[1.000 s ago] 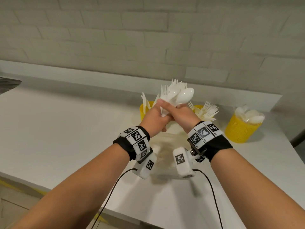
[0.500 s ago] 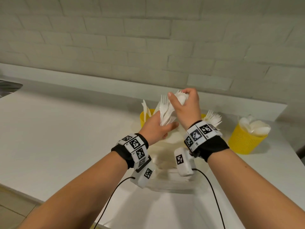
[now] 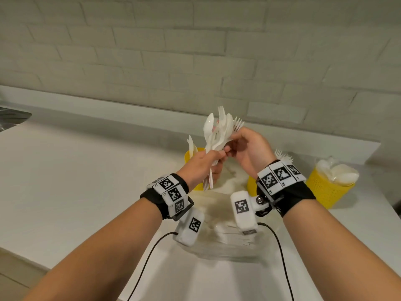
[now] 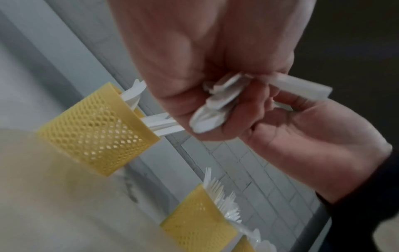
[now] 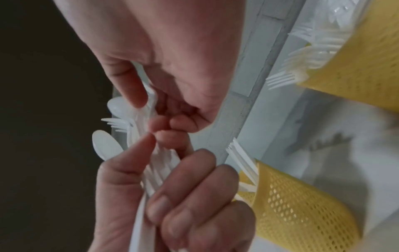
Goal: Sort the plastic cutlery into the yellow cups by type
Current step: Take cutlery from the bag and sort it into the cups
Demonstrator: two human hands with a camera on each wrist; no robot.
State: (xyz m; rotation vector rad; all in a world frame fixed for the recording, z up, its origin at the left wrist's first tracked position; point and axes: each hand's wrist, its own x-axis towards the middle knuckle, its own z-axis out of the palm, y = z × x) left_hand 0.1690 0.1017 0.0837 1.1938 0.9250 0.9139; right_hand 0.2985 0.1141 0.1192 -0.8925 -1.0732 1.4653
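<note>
My left hand (image 3: pixel 213 161) grips the handles of a mixed bundle of white plastic cutlery (image 3: pixel 219 131), heads up, above the counter. My right hand (image 3: pixel 233 144) is at the bundle's right side, with thumb and curled fingers pinching one piece (image 5: pixel 151 104) whose type I cannot tell. Behind the hands stand three yellow mesh cups: a left cup with knives (image 3: pixel 189 154), a middle cup with forks (image 3: pixel 251 185) mostly hidden by my right wrist, and a right cup with spoons (image 3: pixel 325 190). The handle ends (image 4: pixel 218 102) stick out of my left fist.
A translucent plastic container (image 3: pixel 219 242) lies on the white counter (image 3: pixel 76 181) under my wrists. A brick wall (image 3: pixel 195 61) with a low ledge closes the back. A dark metal object (image 3: pixel 13 117) sits at the far left.
My right hand has left the clasp at the bundle's base, gone over its top, and come down to its right side, where it pinches one piece. My left hand still holds the bundle.
</note>
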